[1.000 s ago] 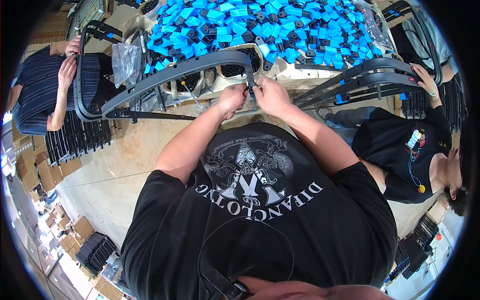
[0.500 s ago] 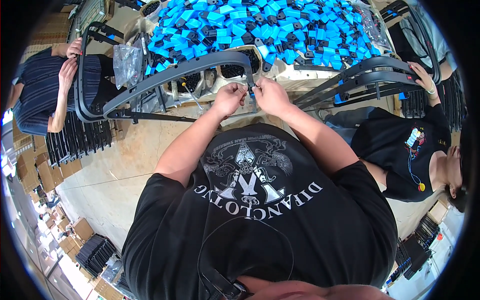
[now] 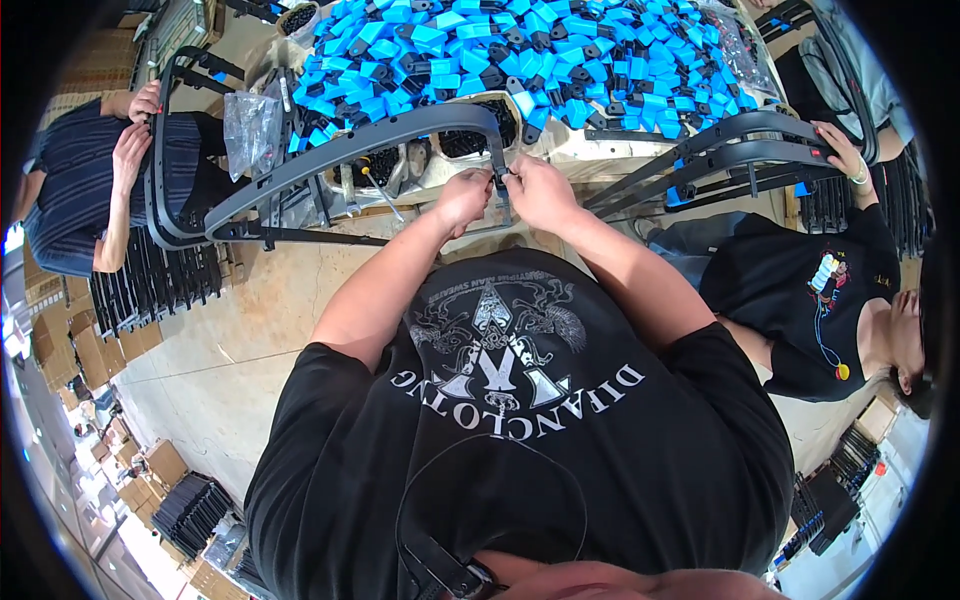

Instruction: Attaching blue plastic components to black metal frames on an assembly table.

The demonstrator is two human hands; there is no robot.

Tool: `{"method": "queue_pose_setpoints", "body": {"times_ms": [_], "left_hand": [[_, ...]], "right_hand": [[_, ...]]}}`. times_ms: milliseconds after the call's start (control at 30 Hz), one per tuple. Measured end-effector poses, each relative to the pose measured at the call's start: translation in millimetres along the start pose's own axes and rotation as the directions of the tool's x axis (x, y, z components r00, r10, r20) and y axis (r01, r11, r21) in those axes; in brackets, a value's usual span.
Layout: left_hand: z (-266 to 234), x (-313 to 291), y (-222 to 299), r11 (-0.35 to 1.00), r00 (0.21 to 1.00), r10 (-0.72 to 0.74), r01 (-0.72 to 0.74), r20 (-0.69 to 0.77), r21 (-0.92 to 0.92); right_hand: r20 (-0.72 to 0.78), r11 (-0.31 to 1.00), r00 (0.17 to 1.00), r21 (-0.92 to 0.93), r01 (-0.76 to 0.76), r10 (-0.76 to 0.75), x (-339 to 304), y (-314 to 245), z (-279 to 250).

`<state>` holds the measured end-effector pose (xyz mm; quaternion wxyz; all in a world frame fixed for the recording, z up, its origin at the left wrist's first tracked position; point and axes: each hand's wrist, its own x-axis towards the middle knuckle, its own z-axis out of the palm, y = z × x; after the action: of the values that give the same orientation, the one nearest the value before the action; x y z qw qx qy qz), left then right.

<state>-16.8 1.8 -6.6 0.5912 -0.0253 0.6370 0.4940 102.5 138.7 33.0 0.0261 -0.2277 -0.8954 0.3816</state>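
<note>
A long black curved metal frame (image 3: 340,150) stretches in front of me, its right end bent down beside the table edge. At that end my right hand (image 3: 541,194) is closed, thumb and fingers pinching the frame's upright bar. Just left of the same bar, my left hand (image 3: 465,200) has its fingers curled together close to the metal; whatever they hold is hidden. A screwdriver with a yellow handle (image 3: 366,172) lies at the table's edge, left of my hands. Open bags of small black parts (image 3: 470,142) stand right behind the frame.
Blue and black plastic pieces (image 3: 530,60) are heaped on the table. A clear plastic bag (image 3: 252,132) lies to the left. One co-worker's hands (image 3: 138,130) rest on a black frame at left; another's hand (image 3: 845,155) touches black frames (image 3: 750,145) at right. Cardboard boxes (image 3: 165,460) stand behind.
My left hand has turned slightly and its fingers have closed in more at the bar. My right hand stays at the bar, nearly unmoved.
</note>
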Motion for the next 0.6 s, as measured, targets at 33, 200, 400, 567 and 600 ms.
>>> {"method": "queue_pose_setpoints", "body": {"times_ms": [33,200,400,567,600], "left_hand": [[-1,0,-2,0.993,0.994,0.111,-0.109,-0.020,0.052],[-5,-2,-12,0.893,0.900,0.435,-0.431,-0.001,0.129],[-7,-13,10,0.832,0.885,0.441,-0.466,-0.151,-0.301],[6,-2,3,0.989,0.994,0.051,-0.036,-0.100,0.145],[5,-2,2,0.977,0.987,0.152,-0.142,-0.058,0.159]], "right_hand": [[0.003,1.000,1.000,-0.003,0.007,-0.007,1,2,2],[0.019,0.999,0.999,0.005,-0.037,0.037,0,-1,-1],[0.000,0.999,1.000,0.023,-0.024,0.024,0,2,1],[-0.002,0.999,1.000,0.032,-0.029,0.029,0,0,1],[-0.006,0.999,1.000,0.031,-0.029,0.029,-1,1,1]]}}
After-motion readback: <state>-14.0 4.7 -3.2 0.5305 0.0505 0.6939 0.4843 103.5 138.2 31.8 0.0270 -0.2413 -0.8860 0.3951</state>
